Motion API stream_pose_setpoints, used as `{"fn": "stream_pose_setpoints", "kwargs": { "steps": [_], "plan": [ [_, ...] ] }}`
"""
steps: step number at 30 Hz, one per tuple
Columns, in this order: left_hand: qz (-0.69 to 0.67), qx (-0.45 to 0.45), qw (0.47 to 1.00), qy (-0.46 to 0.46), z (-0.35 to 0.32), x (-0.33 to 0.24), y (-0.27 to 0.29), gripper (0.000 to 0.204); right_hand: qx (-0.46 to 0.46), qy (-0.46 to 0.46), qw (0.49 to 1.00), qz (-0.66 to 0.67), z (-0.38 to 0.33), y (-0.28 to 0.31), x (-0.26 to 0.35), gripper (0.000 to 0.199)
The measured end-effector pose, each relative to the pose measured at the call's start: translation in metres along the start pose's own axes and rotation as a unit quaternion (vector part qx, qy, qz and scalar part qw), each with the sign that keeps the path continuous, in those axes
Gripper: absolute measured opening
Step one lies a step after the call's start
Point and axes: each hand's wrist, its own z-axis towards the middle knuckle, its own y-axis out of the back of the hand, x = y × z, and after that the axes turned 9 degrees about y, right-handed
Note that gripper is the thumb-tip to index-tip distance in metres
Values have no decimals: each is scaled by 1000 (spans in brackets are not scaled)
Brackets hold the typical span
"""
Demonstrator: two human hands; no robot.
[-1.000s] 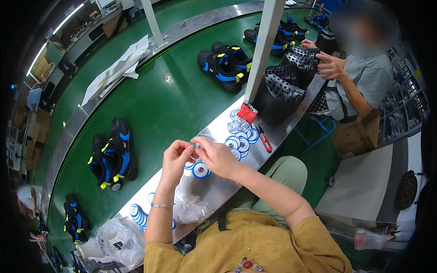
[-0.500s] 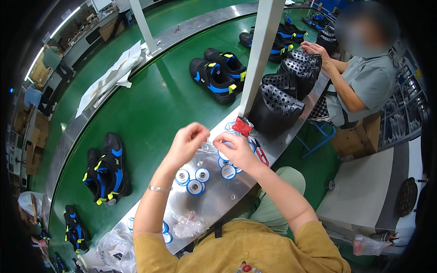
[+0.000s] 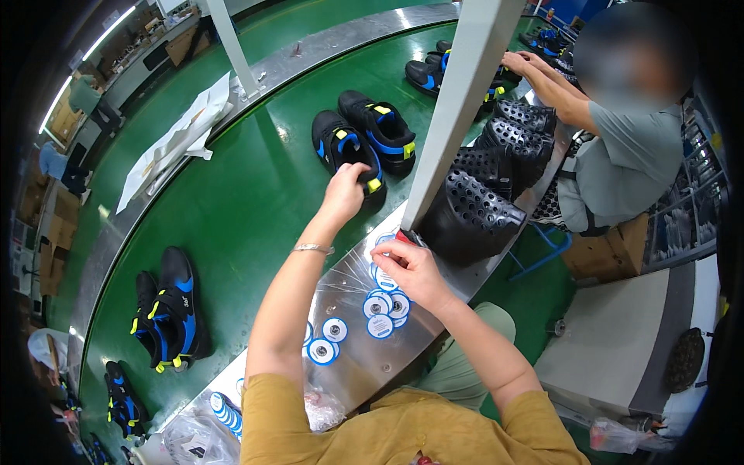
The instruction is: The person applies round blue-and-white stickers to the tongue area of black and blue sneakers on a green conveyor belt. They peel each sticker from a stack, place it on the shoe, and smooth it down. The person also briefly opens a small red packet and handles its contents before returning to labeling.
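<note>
Left hand [image 3: 346, 194] closes over the black blue-strapped shoe [image 3: 346, 155] on the green conveyor belt [image 3: 256, 194], steadying it; beside the belt, right hand [image 3: 411, 267] pinches 1 round white-blue tag [image 3: 386, 279].

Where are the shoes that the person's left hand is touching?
In the head view, the pair of black-and-blue shoes sits on the green conveyor belt, up past the metal ledge, with the left hand on the nearer shoe's heel.

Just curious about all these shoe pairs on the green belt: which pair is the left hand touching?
The pair nearest the white post; the left hand rests on its heel.
</note>
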Motion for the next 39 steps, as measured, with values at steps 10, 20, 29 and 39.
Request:
{"fn": "stream_pose_setpoints", "kwargs": {
  "steps": [10, 20, 29, 39],
  "plan": [
    [-195, -71, 960, 187, -81, 38, 68, 34, -56, 177, 925, -331, 48, -49, -9, 5],
    [-341, 19, 910, 235, -91, 32, 73, 19, -25, 199, 845, -497, 70, -54, -16, 4],
    [-418, 29, 868, 266, -96, 36, 76, 16, 24, 211, 837, -505, 84, -72, -17, 5],
    [-319, -99, 925, 179, -108, 38, 92, 9, -28, 160, 970, -182, 79, -63, -18, 14]
  ]
}}
